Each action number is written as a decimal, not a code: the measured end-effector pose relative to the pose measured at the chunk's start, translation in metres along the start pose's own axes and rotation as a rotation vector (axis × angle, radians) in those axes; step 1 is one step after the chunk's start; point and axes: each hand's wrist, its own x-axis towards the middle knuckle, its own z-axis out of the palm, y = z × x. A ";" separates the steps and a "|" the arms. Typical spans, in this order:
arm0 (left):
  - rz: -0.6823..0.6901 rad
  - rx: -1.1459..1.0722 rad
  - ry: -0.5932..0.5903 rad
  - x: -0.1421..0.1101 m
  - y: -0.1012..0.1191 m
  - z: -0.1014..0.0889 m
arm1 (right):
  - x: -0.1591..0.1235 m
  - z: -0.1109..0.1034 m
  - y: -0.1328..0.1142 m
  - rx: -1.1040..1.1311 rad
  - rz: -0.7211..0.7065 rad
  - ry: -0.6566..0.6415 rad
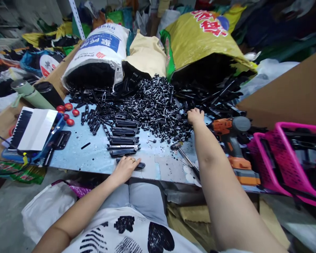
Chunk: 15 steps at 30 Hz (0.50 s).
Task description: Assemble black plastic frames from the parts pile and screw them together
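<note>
My left hand (125, 168) is at the table's near edge, its fingers closed over a long black part (140, 165) whose right end sticks out past the fingertips. Just beyond it lies a stacked row of similar black parts (124, 140), some with silvery edges. My right hand (195, 116) reaches forward, fingers stretched toward black parts at the right side of a large heap of small black pieces with metal pins (155, 102). Its fingertips are partly hidden, and I see nothing held in it. A hammer (185, 157) lies to the left of my right forearm.
An orange and grey power drill (230, 135) and pink baskets (279, 154) stand at right. Open sacks, one white (102, 45) and one yellow (200, 38), spill black parts at the back. Red fruits (70, 122), a green bottle (28, 93) and a blue tray (59, 123) are at left.
</note>
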 end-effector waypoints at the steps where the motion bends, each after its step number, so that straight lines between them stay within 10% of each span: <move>1: -0.014 0.021 0.002 -0.002 -0.001 -0.001 | 0.001 0.003 0.005 -0.014 -0.018 -0.002; 10: -0.045 0.096 -0.005 -0.011 -0.006 -0.006 | -0.023 -0.018 0.006 0.103 -0.104 0.340; 15: -0.071 0.112 0.018 -0.010 -0.002 0.000 | -0.030 -0.028 -0.015 0.080 -0.071 0.018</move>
